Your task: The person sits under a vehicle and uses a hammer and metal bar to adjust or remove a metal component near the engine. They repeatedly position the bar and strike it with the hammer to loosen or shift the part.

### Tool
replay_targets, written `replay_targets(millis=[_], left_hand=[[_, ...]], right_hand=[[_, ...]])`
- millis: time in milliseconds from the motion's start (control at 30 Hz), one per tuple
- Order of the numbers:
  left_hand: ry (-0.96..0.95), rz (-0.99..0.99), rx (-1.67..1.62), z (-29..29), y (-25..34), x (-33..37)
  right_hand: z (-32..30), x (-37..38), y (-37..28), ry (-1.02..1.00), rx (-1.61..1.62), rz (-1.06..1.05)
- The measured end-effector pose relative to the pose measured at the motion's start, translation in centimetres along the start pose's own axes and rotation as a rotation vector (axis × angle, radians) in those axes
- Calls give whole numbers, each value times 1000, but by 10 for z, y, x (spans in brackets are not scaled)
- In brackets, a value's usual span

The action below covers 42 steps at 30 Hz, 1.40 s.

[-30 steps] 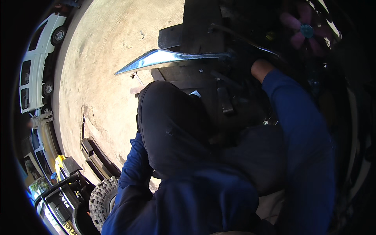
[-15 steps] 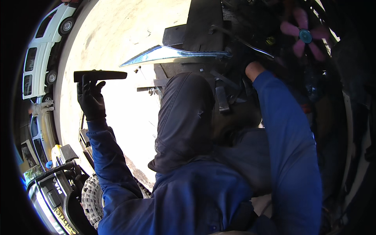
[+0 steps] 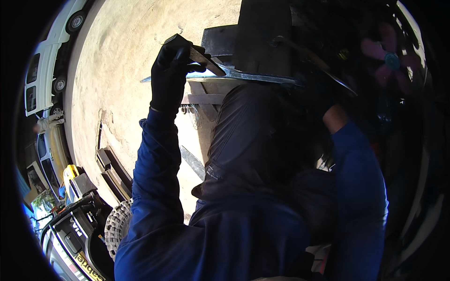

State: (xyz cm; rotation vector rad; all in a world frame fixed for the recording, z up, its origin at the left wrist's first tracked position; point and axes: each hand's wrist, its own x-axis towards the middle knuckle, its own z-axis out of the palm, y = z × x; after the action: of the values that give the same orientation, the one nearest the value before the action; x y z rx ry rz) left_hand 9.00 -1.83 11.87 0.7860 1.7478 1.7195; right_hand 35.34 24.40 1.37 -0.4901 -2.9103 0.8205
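Note:
My left hand (image 3: 169, 77), in a black glove, is raised and closed around a dark flat bar (image 3: 197, 55). The bar's far end lies over a shiny metal strip (image 3: 255, 76) at the edge of a dark vehicle body. A blue sleeve covers each arm. My right hand (image 3: 315, 90) reaches into the shadowed bay past the strip; only its bare wrist shows clearly, and what it touches is hidden in the dark. A dark hood (image 3: 255, 140) fills the middle of the view.
Sunlit sandy ground (image 3: 122, 56) lies to the left. A white car (image 3: 44, 70) stands at the far left. Dark metal bars (image 3: 112, 171) and a treaded tyre (image 3: 117, 225) lie lower left. A pink fan (image 3: 389, 51) sits inside the dark bay, upper right.
My left hand came up from beside my body holding the dark bar, then swung right and up until the bar reached the shiny strip. My right arm stayed in the bay.

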Motion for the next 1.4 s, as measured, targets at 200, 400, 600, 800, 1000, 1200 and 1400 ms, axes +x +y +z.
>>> replay_targets(millis=[200,400,600,800,1000,1200,1400], left_hand=[[-134,31,64,19,-20,31],[-221,-22,330,21,-11,35],[-304,33,151,25,-11,22],[-312,43,501,23,-1,18],[-329,9,364,22,-3,26],[-431,134,662,19,5,22],[-417,120,442,16,-3,30]], right_hand=[[7,-8,4,153,-204,-166],[5,-17,5,-21,-27,-46],[16,-77,54,-277,283,309],[31,-118,155,-442,-150,597],[106,-111,180,113,-187,393],[150,-109,186,-28,-291,616],[79,-156,191,-314,-365,726]])
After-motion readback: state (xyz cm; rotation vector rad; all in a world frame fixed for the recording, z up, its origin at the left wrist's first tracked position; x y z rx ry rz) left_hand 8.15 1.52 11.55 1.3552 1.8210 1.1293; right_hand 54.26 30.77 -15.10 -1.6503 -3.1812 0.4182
